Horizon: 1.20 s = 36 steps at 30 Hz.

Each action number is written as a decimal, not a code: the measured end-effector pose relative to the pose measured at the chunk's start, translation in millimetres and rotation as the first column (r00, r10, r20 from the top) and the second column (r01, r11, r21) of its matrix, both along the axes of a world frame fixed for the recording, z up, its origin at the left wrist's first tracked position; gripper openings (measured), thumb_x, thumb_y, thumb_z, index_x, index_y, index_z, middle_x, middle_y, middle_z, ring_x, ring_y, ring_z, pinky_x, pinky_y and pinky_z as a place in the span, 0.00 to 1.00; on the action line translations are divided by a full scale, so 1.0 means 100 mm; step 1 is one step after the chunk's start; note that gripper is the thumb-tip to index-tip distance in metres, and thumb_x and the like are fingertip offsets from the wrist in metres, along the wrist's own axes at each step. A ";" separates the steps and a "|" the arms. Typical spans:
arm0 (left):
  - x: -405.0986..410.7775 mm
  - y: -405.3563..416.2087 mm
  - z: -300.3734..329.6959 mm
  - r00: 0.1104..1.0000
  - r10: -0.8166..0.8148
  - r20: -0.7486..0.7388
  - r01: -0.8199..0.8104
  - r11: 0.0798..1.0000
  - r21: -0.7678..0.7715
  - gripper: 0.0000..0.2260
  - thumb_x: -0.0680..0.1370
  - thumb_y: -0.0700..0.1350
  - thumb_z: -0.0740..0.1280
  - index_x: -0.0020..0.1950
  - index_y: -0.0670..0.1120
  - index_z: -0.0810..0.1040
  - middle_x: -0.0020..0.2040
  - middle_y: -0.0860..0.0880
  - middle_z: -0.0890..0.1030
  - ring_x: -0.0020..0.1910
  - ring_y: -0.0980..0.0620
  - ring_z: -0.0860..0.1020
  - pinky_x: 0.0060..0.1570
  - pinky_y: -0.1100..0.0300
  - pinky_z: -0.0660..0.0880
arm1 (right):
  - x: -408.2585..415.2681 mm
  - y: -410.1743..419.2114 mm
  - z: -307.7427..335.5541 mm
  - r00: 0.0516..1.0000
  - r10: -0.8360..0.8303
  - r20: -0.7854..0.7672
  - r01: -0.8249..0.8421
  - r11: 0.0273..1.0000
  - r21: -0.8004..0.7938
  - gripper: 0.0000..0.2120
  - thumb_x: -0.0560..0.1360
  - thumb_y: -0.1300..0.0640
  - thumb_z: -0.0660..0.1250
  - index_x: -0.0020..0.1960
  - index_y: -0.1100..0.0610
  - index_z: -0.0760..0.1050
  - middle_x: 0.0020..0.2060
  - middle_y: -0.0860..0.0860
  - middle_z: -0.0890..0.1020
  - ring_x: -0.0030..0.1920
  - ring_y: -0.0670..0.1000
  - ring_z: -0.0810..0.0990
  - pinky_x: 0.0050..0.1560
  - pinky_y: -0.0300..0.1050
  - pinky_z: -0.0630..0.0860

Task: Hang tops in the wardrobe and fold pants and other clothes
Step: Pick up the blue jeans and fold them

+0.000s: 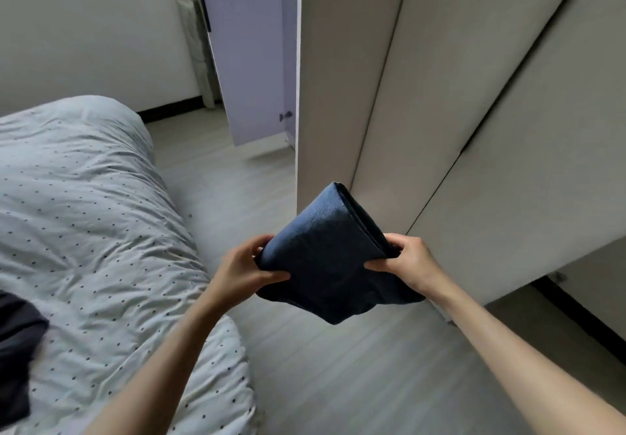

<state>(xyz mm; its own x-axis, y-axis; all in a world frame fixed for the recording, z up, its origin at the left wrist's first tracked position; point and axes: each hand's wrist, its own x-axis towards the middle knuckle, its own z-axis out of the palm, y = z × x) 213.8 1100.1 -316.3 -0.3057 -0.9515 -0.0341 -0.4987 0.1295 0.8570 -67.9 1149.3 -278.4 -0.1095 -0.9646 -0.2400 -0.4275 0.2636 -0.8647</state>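
A folded dark blue garment [330, 251] is held in the air over the floor, between the bed and the wardrobe. My left hand [245, 267] grips its left edge, thumb on top. On the right edge, my right hand [408, 263] pinches the stacked layers. The wardrobe [440, 95] stands at the right with beige doors; one door [250, 55] further back is swung open. A dark garment [17, 350] lies on the bed at the left edge of the view.
A bed with a pale dotted duvet [95, 214] fills the left side. Light wood-look floor [305, 367] runs between bed and wardrobe. A white wall [84, 21] and a dark skirting board close the far end.
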 end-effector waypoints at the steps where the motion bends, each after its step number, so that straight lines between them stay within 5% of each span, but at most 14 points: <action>1: -0.06 -0.06 0.02 1.000 0.001 -0.006 0.000 1.000 0.013 0.24 0.62 0.40 0.80 0.53 0.57 0.78 0.44 0.58 0.82 0.43 0.62 0.79 0.45 0.65 0.76 | -0.08 -0.06 0.03 1.000 -0.013 0.000 0.013 1.000 -0.022 0.18 0.62 0.61 0.78 0.39 0.37 0.81 0.41 0.42 0.83 0.42 0.41 0.81 0.41 0.33 0.74; 5: -0.12 -0.40 0.16 0.999 0.025 -0.024 -0.025 1.000 0.000 0.24 0.62 0.39 0.80 0.54 0.53 0.79 0.43 0.60 0.82 0.41 0.67 0.78 0.42 0.70 0.74 | -0.14 -0.45 0.11 1.000 -0.014 -0.014 0.013 0.997 -0.077 0.16 0.62 0.60 0.79 0.41 0.41 0.79 0.40 0.42 0.81 0.40 0.38 0.79 0.41 0.32 0.72; 9: 0.01 -0.86 0.32 0.997 0.069 -0.037 -0.070 0.996 -0.047 0.24 0.61 0.42 0.80 0.52 0.59 0.78 0.45 0.56 0.83 0.45 0.60 0.80 0.47 0.59 0.77 | -0.06 -1.11 0.17 0.997 0.073 -0.001 -0.073 0.997 -0.022 0.15 0.62 0.61 0.78 0.43 0.49 0.77 0.39 0.44 0.82 0.38 0.41 0.79 0.34 0.29 0.71; 15: 0.40 -1.89 0.48 0.990 0.128 0.055 -0.121 0.986 -0.117 0.26 0.58 0.51 0.75 0.56 0.51 0.80 0.46 0.54 0.82 0.47 0.54 0.80 0.51 0.51 0.77 | 0.29 -2.39 0.30 0.971 0.233 -0.051 -0.229 0.971 0.068 0.16 0.63 0.62 0.75 0.47 0.54 0.74 0.39 0.48 0.81 0.37 0.44 0.79 0.34 0.32 0.72; 19: 0.94 -2.98 0.63 0.989 0.141 0.031 -0.136 0.983 -0.127 0.24 0.61 0.43 0.80 0.54 0.52 0.79 0.46 0.53 0.83 0.47 0.53 0.80 0.51 0.49 0.77 | 0.80 -3.52 0.42 0.972 0.232 0.024 -0.232 0.972 0.024 0.15 0.62 0.61 0.76 0.45 0.52 0.75 0.40 0.49 0.82 0.37 0.44 0.81 0.35 0.33 0.73; 29: 2.04 -5.40 1.28 0.973 0.228 -0.034 -0.230 0.956 -0.180 0.25 0.62 0.37 0.79 0.50 0.60 0.78 0.41 0.61 0.83 0.41 0.66 0.79 0.40 0.74 0.73 | 1.94 -6.11 1.08 0.966 0.259 -0.008 -0.257 0.955 -0.150 0.15 0.63 0.58 0.77 0.47 0.51 0.76 0.41 0.48 0.82 0.43 0.49 0.81 0.43 0.42 0.76; 36: 2.08 -7.06 1.45 0.972 0.219 -0.085 -0.232 0.952 -0.199 0.22 0.60 0.43 0.79 0.46 0.65 0.79 0.41 0.58 0.84 0.41 0.60 0.80 0.41 0.69 0.74 | 2.01 -7.74 1.28 0.971 0.235 -0.037 -0.238 0.947 -0.215 0.14 0.64 0.60 0.76 0.47 0.53 0.76 0.44 0.52 0.82 0.46 0.53 0.81 0.49 0.50 0.79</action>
